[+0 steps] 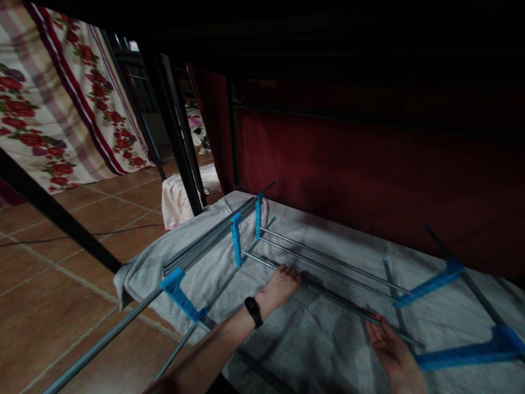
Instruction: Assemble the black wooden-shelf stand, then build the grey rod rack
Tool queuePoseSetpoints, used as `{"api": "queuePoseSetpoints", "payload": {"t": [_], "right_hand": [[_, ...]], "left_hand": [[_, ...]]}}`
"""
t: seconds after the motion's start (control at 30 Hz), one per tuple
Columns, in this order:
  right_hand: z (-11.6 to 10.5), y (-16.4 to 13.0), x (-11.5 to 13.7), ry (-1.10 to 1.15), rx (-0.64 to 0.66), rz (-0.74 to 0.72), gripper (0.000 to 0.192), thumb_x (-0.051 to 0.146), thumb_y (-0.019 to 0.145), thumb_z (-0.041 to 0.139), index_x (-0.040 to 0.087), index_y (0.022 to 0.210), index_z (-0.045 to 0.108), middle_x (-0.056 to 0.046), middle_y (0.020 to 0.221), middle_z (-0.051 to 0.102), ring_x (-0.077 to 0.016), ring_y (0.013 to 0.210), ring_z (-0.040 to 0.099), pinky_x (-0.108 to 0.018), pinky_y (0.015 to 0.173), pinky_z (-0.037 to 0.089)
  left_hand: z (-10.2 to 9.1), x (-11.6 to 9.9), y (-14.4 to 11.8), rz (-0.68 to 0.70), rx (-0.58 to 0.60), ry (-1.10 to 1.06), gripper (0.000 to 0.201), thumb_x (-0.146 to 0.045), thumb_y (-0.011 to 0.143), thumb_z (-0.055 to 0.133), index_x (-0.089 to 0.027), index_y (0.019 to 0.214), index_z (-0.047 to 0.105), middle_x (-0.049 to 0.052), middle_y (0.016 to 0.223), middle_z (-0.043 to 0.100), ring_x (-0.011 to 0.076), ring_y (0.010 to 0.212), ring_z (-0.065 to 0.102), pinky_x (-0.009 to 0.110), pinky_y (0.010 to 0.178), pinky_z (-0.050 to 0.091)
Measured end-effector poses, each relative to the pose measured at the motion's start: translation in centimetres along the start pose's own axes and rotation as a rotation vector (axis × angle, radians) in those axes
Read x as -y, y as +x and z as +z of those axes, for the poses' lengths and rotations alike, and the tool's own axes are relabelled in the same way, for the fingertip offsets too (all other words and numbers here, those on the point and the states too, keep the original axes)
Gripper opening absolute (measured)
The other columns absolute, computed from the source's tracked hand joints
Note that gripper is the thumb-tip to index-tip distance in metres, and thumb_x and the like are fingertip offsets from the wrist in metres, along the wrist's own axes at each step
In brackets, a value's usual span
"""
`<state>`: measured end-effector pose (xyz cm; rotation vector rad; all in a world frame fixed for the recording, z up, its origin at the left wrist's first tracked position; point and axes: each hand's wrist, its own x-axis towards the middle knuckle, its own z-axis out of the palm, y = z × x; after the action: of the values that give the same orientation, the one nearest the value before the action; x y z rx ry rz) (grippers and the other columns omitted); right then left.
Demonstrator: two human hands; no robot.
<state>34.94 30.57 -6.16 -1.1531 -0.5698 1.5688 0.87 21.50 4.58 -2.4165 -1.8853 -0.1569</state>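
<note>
My left hand (283,282), below a wrist with a black band (253,313), is closed over a thin grey metal rod (332,295). Further along the same rod, my right hand (388,345) has its fingers curled against it, palm partly upward. The rod's left end meets a blue plastic bracket (237,241); its right end lies close to another blue bracket (463,354), and I cannot tell whether they touch. Behind it, two parallel rods (328,253) span between a blue bracket (258,218) and a right-hand one (430,284).
A bundle of grey tubes (209,241) lies on the grey blanket (311,339). Another blue bracket (180,295) holds a long pole (106,338) at lower left. Dark bed-frame posts (170,126), a red cloth (348,169) and a floral curtain (82,98) surround the space.
</note>
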Motion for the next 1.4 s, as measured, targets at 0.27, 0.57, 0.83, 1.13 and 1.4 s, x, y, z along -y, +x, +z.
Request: {"api": "queuePoseSetpoints", "payload": {"t": [0.27, 0.57, 0.83, 1.13, 1.4], "right_hand": [[0.6, 0.7, -0.1, 0.192, -0.152, 0.221, 0.022, 0.005, 0.067, 0.069, 0.022, 0.081, 0.068, 0.001, 0.086, 0.072, -0.0152, 0.075, 0.073, -0.027, 0.083, 0.062], [0.6, 0.4, -2.1, 0.230, -0.159, 0.196, 0.023, 0.002, 0.066, 0.064, 0.022, 0.076, 0.069, 0.002, 0.084, 0.072, -0.0138, 0.072, 0.072, -0.027, 0.073, 0.063], [0.7, 0.7, -2.9, 0.185, -0.107, 0.125, 0.019, 0.009, 0.063, 0.069, 0.025, 0.071, 0.071, 0.001, 0.086, 0.074, -0.0152, 0.078, 0.073, -0.026, 0.072, 0.063], [1.0, 0.7, -4.0, 0.128, -0.091, 0.035, 0.016, 0.027, 0.064, 0.080, 0.026, 0.078, 0.073, 0.001, 0.087, 0.076, -0.0167, 0.086, 0.074, -0.025, 0.080, 0.061], [1.6, 0.1, -3.7, 0.067, -0.097, 0.011, 0.021, 0.034, 0.065, 0.079, 0.024, 0.082, 0.071, -0.002, 0.086, 0.076, -0.0214, 0.085, 0.074, -0.034, 0.086, 0.061]], "left_hand": [[2.0, 1.1, 0.2, 0.011, 0.039, 0.068, 0.028, -0.006, 0.093, 0.044, -0.016, 0.112, 0.061, 0.009, 0.106, 0.069, 0.0216, 0.097, 0.062, 0.039, 0.092, 0.043], [4.6, 1.7, 0.1, 0.016, 0.077, 0.031, 0.029, -0.002, 0.090, 0.045, -0.015, 0.109, 0.062, 0.010, 0.106, 0.068, 0.0213, 0.095, 0.063, 0.040, 0.095, 0.042], [5.6, 2.1, 0.4, -0.020, 0.070, -0.047, 0.032, -0.002, 0.091, 0.044, -0.015, 0.114, 0.062, 0.010, 0.112, 0.067, 0.0223, 0.103, 0.062, 0.039, 0.097, 0.041], [5.6, 2.9, 0.4, -0.050, 0.040, -0.243, 0.030, -0.022, 0.097, 0.049, -0.022, 0.125, 0.059, 0.008, 0.117, 0.067, 0.0227, 0.106, 0.063, 0.038, 0.097, 0.044], [6.0, 3.0, 1.0, 0.018, 0.012, -0.275, 0.033, -0.013, 0.097, 0.040, -0.020, 0.120, 0.063, 0.009, 0.116, 0.067, 0.0221, 0.106, 0.062, 0.038, 0.098, 0.045]]}}
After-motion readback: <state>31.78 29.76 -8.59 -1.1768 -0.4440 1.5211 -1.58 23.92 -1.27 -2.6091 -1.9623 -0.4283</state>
